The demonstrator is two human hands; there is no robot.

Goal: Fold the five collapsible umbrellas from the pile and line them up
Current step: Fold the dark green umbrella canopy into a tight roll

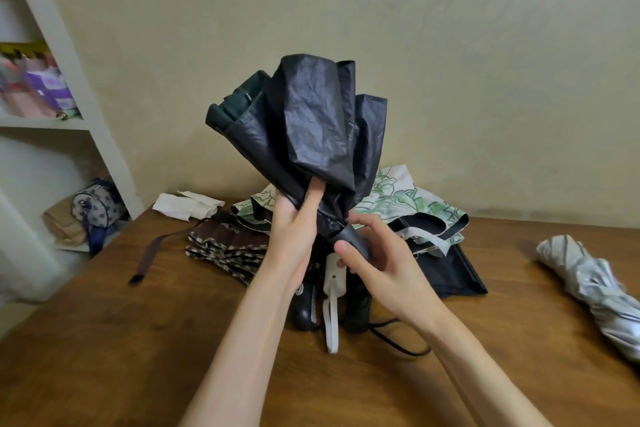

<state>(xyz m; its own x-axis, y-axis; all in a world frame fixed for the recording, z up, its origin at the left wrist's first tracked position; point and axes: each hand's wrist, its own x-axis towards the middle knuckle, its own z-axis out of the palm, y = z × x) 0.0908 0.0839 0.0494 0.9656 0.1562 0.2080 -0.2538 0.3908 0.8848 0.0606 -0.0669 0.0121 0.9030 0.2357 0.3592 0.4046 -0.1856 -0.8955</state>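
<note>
Person holds black umbrella (pixel 311 121) upright in mid-air, over the middle of the table (pixel 138 340), canopy loose & crumpled, not yet wrapped. L hand (pixel 294 225) clenched round the gathered fabric low down, one finger poking up into a fold. R hand (pixel 381 260) grasps the narrow bunched base just below, thumb on the near side.

Pile sits behind the hands, toward the table's far edge: floral umbrella (pixel 405 198) on top, brown umbrella (pixel 225 243) at the pile's left w/ its strap (pixel 149 253) trailing toward the left edge, navy umbrella (pixel 453 270) at the right. White handle (pixel 333 279) and dark handles lie under the hands, pointing at the near edge; can't tell which belongs to which.

Silver umbrella (pixel 588 284), wrapped, lies apart at the right edge. White cloth (pixel 183 205) at far-left corner. Shelf (pixel 69 80) left of table.
</note>
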